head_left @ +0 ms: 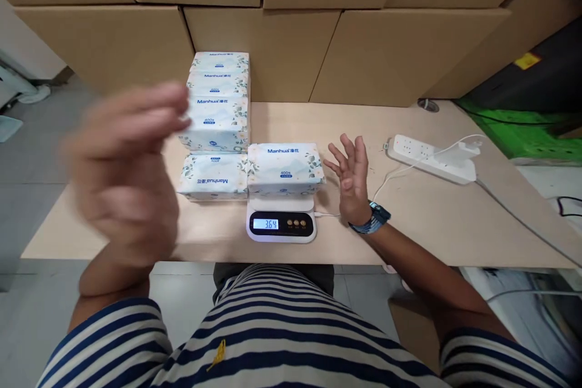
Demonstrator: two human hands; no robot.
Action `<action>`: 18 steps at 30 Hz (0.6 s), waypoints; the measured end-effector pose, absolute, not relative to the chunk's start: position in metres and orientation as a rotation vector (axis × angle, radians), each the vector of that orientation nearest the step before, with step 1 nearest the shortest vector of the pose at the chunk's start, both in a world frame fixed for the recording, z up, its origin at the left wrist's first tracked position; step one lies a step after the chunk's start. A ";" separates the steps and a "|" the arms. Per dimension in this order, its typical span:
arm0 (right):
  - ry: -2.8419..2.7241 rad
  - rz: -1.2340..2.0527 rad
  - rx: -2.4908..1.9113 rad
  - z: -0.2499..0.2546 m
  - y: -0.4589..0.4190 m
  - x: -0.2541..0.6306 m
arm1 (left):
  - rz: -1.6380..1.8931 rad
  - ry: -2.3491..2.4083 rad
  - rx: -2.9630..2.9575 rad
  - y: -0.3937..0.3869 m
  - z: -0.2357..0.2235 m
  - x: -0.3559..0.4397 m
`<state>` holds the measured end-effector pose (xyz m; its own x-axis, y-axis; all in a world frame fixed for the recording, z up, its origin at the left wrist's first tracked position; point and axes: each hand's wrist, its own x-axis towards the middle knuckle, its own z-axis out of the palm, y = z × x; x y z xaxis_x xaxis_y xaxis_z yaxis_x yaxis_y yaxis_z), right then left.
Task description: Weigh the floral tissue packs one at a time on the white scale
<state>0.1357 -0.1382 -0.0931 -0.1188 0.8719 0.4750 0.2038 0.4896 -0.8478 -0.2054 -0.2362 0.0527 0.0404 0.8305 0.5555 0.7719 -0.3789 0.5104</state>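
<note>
A pack of tissues (286,168) printed "Manhua 400s" lies on a white digital kitchen scale (280,236), whose lit display (265,224) appears to read 3.64. My right hand (351,179) is just right of that pack, open and apart from it, fingers spread upward. Raised close to the camera at left, my left hand (130,170) is blurred; its fingers stretch to the right and nothing shows in them. It partly covers the view beside the other tissue packs (216,121), which stand in a column left of the scale. The nearest of these packs (213,174) has its print upside down.
Cardboard boxes (264,48) are stacked along the back of the wooden table (327,242). A white power strip (431,159) with a plugged-in charger lies at right. One thin white cable (386,179) runs to the scale. A green item (513,136) stands beyond the right edge.
</note>
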 end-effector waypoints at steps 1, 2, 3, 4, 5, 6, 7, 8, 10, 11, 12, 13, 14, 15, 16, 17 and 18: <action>-1.630 0.757 -0.911 -0.093 -0.135 0.134 | 1.256 1.706 2.211 -0.231 0.046 -0.195; -1.634 0.762 -0.874 -0.094 -0.132 0.132 | 1.243 1.704 2.207 -0.225 0.040 -0.186; -1.636 0.760 -0.839 -0.096 -0.130 0.131 | 1.228 1.702 2.205 -0.219 0.034 -0.180; -1.638 0.752 -0.813 -0.098 -0.128 0.131 | 1.211 1.700 2.206 -0.213 0.026 -0.176; -1.644 0.739 -0.805 -0.101 -0.128 0.132 | 1.194 1.700 2.211 -0.209 0.017 -0.175; -1.653 0.725 -0.817 -0.104 -0.129 0.133 | 1.178 1.701 2.226 -0.206 0.007 -0.175; -1.663 0.712 -0.845 -0.106 -0.129 0.136 | 1.169 1.707 2.250 -0.205 -0.004 -0.177; -1.671 0.703 -0.884 -0.108 -0.131 0.138 | 1.165 1.718 2.280 -0.205 -0.015 -0.181; -1.683 0.690 -0.952 -0.109 -0.132 0.143 | 1.172 1.749 2.338 -0.206 -0.035 -0.189; -1.688 0.685 -0.964 -0.109 -0.133 0.144 | 1.183 1.759 2.360 -0.207 -0.043 -0.194; -1.693 0.679 -0.961 -0.107 -0.134 0.145 | 1.198 1.763 2.373 -0.208 -0.048 -0.198; -1.698 0.676 -0.953 -0.106 -0.134 0.145 | 1.211 1.762 2.377 -0.209 -0.052 -0.202; -1.704 0.675 -0.946 -0.104 -0.135 0.145 | 1.225 1.759 2.377 -0.209 -0.053 -0.205; -1.708 0.679 -0.943 -0.102 -0.136 0.144 | 1.240 1.763 2.375 -0.209 -0.054 -0.207; -1.713 0.686 -0.947 -0.100 -0.137 0.144 | 1.254 1.777 2.374 -0.210 -0.054 -0.207; -1.716 0.694 -0.954 -0.098 -0.138 0.143 | 1.268 1.804 2.371 -0.210 -0.053 -0.207; -1.718 0.702 -0.962 -0.098 -0.139 0.143 | 1.289 1.833 2.368 -0.210 -0.053 -0.206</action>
